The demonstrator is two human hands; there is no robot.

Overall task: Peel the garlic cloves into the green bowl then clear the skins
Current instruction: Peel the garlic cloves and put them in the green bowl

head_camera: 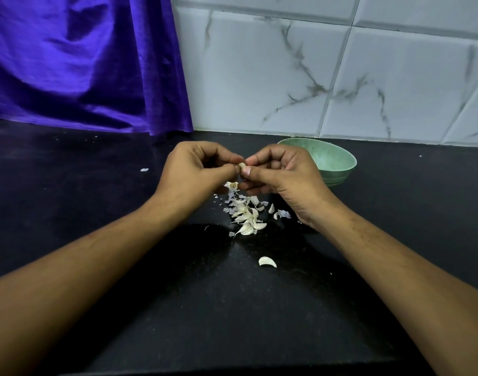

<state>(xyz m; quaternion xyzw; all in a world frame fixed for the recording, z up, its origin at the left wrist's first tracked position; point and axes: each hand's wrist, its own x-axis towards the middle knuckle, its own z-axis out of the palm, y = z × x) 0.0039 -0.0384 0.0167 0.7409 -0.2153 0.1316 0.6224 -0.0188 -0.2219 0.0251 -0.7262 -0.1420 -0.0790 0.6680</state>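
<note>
Both your hands are up over the black counter point(96, 207), fingertips meeting on one garlic clove point(242, 166). L hand point(194, 169): fingers curled, thumb + index pinching the clove's left side. R hand point(284, 172): thumb + index pinching it from the right, other fingers curled under. Clove is mostly hidden btw your fingertips, so can't tell how much skin is on it. Green bowl point(343, 172) sits on the counter just behind your R hand, near the tiled wall point(314, 77). Hand covers part of it, contents can't be made out. Below the hands: pile of skins and cloves point(244, 215) on the counter, loose bits round it. One lone clove point(267, 261) lies apart, nearer you. Stray skin flake point(144, 169) off to the left. Purple cloth point(83, 63) hangs back left.
</note>
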